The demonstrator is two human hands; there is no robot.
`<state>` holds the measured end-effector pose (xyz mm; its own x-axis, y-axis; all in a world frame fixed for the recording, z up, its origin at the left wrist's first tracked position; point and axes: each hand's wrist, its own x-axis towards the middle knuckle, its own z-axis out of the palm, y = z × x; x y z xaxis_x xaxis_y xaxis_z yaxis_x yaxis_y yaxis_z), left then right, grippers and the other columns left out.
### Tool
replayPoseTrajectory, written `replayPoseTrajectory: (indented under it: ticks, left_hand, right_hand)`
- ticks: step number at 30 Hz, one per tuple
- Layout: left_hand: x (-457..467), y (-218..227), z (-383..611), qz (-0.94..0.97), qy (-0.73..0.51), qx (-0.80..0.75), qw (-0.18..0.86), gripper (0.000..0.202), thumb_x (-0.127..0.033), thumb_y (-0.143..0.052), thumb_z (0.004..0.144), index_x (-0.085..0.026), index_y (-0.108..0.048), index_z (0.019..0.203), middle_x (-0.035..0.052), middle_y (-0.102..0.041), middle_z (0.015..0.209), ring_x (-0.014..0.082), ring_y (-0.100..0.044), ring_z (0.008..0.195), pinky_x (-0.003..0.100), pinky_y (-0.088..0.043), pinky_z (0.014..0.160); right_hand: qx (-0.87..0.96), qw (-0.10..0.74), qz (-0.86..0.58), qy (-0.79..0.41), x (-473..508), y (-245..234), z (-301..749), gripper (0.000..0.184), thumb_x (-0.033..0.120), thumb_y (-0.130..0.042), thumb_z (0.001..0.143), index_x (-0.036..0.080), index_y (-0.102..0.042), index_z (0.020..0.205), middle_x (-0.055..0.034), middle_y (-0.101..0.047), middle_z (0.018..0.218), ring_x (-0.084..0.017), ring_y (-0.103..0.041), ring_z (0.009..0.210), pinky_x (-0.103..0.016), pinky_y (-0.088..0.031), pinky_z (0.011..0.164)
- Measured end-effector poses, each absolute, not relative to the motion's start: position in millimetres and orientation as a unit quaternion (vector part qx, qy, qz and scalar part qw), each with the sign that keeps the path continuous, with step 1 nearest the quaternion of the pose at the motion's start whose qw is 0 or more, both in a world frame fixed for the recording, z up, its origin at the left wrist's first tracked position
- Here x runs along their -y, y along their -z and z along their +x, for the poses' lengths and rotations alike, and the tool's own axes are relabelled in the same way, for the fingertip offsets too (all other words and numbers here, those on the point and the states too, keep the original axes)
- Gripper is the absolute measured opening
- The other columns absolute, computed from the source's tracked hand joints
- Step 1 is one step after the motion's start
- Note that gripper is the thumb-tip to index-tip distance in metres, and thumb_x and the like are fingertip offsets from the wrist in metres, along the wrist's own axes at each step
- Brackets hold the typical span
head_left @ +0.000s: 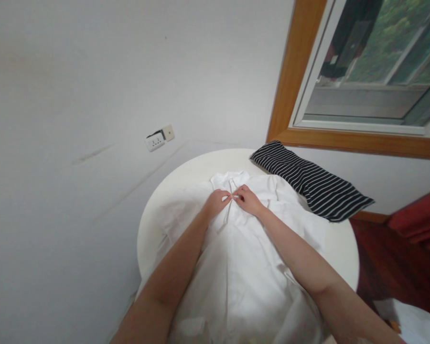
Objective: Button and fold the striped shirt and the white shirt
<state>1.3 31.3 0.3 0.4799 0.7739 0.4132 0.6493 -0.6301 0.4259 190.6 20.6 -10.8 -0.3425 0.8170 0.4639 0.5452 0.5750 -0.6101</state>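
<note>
A white garment [243, 267] with a collar and a long front opening lies spread over a round white table [193, 165], its lower part reaching toward me. My left hand [217, 203] pinches the front edge of the cloth just below the collar. From the other side my right hand [248, 199] pinches the same edge, and the fingertips of both hands meet there. Whether a button sits between the fingers is too small to make out. Folded black cloth with white stripes [308, 181] rests on the table's right side, apart from my hands.
Behind the table stands a white wall with a power socket [155, 141]. A wood-framed window [344, 138] is at the upper right. Red fabric [421, 220] and a dark red floor [376, 253] show on the right, with white cloth [412, 320] at the lower right.
</note>
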Motion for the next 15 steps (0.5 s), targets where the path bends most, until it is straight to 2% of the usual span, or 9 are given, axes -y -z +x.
replayPoseTrajectory:
  ticks: [6, 15]
  left_hand:
    - [-30.0, -3.5, 1.3, 0.848, -0.293, -0.427, 0.117, 0.022, -0.031, -0.054, 0.090, -0.020, -0.073, 0.089, 0.0043, -0.074, 0.089, 0.0197, -0.063, 0.085, 0.034, -0.047, 0.086]
    - [-27.7, -3.8, 5.3, 0.841, -0.313, -0.421, 0.135, 0.018, -0.028, -0.058, 0.087, -0.021, -0.074, 0.089, 0.0037, -0.075, 0.089, 0.0192, -0.065, 0.087, 0.033, -0.048, 0.086]
  right_hand:
    - [0.802, 0.379, -0.427, -0.179, -18.0, 6.8, 191.1, 0.013, 0.013, -0.059, 0.078, 0.016, -0.063, 0.090, -0.0014, -0.046, 0.088, -0.011, -0.048, 0.069, -0.025, -0.045, 0.068]
    - [0.818, 0.351, -0.428, -0.158, -16.4, 2.1, 190.8, 0.004, 0.018, -0.061, 0.078, 0.018, -0.059, 0.081, -0.0009, -0.045, 0.082, -0.015, -0.047, 0.075, -0.026, -0.042, 0.072]
